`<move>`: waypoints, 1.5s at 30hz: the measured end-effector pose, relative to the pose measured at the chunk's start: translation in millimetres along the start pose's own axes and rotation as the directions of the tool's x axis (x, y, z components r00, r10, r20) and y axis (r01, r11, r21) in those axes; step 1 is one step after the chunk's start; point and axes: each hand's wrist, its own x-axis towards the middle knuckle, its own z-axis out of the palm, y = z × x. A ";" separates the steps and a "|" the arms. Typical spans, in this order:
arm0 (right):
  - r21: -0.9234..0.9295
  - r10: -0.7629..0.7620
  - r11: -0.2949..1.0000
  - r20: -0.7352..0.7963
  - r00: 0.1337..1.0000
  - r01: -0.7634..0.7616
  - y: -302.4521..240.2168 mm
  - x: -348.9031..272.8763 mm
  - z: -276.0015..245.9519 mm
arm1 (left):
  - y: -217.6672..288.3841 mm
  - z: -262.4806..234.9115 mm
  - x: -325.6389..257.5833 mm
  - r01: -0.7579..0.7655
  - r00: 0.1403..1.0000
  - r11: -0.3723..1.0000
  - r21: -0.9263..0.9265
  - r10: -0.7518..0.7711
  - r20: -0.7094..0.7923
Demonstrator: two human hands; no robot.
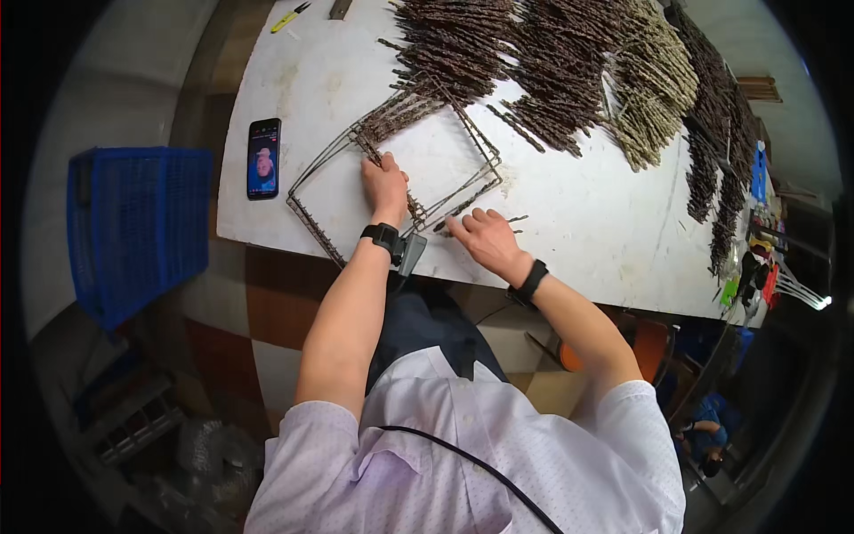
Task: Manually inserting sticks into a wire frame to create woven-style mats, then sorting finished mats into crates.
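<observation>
On the white table, a wire frame (489,153) with open square sides stands tilted in front of me. Dark twisted sticks (400,118) line one of its far sides. My left hand (386,189) is closed around a middle bar of the frame. My right hand (489,240) is at the frame's near right edge, its fingers curled together around a short dark twisted stick (441,226). The fingers hide the middle of that stick. Another dark piece lies against the frame just beyond the fingertips.
Several heaps of brown sticks (556,67) and a paler heap (654,84) cover the table's far side. A phone (263,158) with a lit screen lies to the left, yellow snips (289,18) farther back. A blue crate (138,231) stands left of the table. Another person (707,432) is at lower right.
</observation>
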 end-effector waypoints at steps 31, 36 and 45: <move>-0.095 0.336 0.896 -0.495 0.801 -0.434 99.8 180.8 -45.6 | -9.0 -64.5 -44.2 -0.037 0.999 0.961 0.275 0.037 0.005; -0.215 -0.092 0.974 -0.091 0.992 0.070 28.3 144.9 -49.4 | -22.6 -54.0 -37.2 -0.162 0.986 0.935 0.316 0.147 0.073; -0.281 -0.037 0.960 -0.137 0.990 -0.003 25.9 136.5 -16.3 | -38.2 -32.9 -53.7 -0.260 0.965 0.915 0.309 0.239 0.106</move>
